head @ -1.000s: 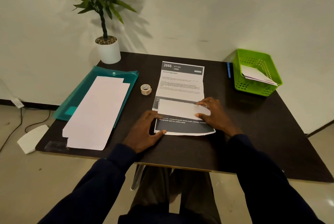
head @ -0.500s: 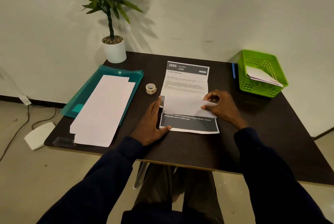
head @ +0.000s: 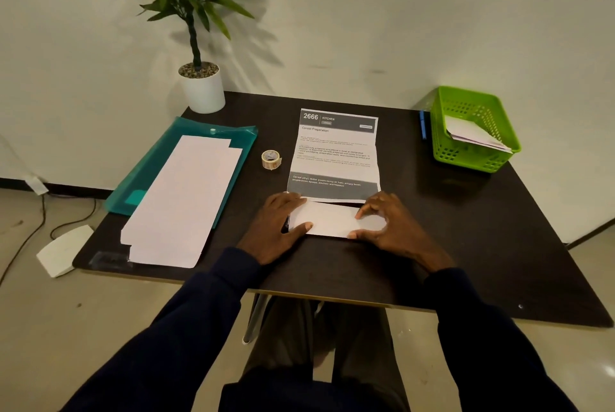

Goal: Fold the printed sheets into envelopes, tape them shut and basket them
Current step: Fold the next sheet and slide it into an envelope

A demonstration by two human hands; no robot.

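- The printed sheet [head: 336, 152] lies flat in the middle of the dark table [head: 466, 228], its heading at the far end.
- Its near end is folded up over itself, showing a blank white flap [head: 332, 218] that lies under both hands.
- The left hand [head: 276, 227] lies palm down at the flap's left end. The fingers are stretched out and close together, and the thumb rests on the white paper. Its grip is released, pressing rather than holding.
- The right hand [head: 394, 227] is on the flap's right end with the wrist low. The forefinger and thumb are arched, their tips pressing the paper near the near edge. Its grip is also released, with nothing clasped.
- Both forearms, in dark sleeves, reach in over the table's near edge.
- A roll of tape [head: 271, 158] stands just left of the sheet.
- A green basket [head: 466, 157] sits at the far right corner with folded papers [head: 476, 137] inside, and a blue pen [head: 423, 124] lies beside it.
- On the left, a stack of white sheets [head: 183, 198] rests on a teal folder [head: 199, 132]. A potted plant [head: 201, 89] stands behind them.
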